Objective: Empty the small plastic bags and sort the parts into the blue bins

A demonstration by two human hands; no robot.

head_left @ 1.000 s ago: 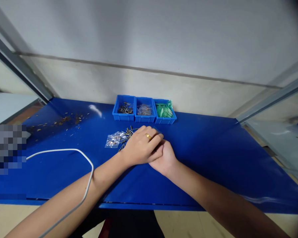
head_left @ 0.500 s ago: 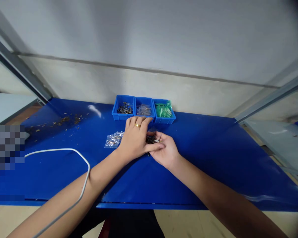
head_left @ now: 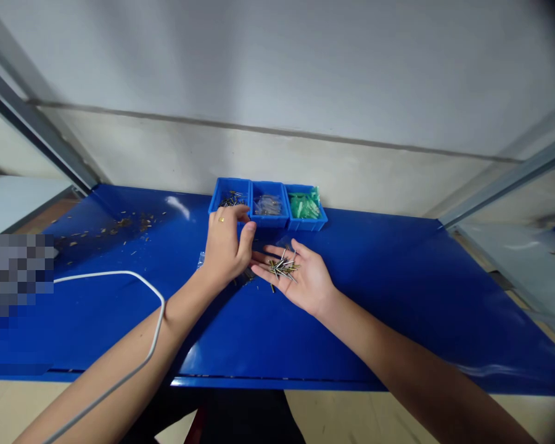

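My right hand (head_left: 305,280) lies palm up above the blue table, fingers stretched to the left. A loose heap of thin silver and brass-coloured metal pins (head_left: 283,266) rests on its palm and fingers. Left of it, my left hand (head_left: 226,243), with a gold ring, is raised with fingers curled and thumb close to the index finger; anything inside is hidden. Its fingers are in front of the left blue bin (head_left: 230,185), which holds more dark metal pins. Part of a clear plastic bag (head_left: 200,259) shows beside my left wrist. A few pins (head_left: 273,288) lie under the hands.
The middle blue bin (head_left: 269,222) contains clear plastic packets, the right bin (head_left: 308,226) green packets. Brown debris (head_left: 123,223) is scattered at the table's left. A white cable (head_left: 102,273) loops over my left forearm. A wall rises behind, with metal posts (head_left: 504,179) at both sides.
My left hand has moved left and back, off the right palm toward the left bin. My right hand has opened flatter, exposing the pins. The clear bag is now mostly covered.
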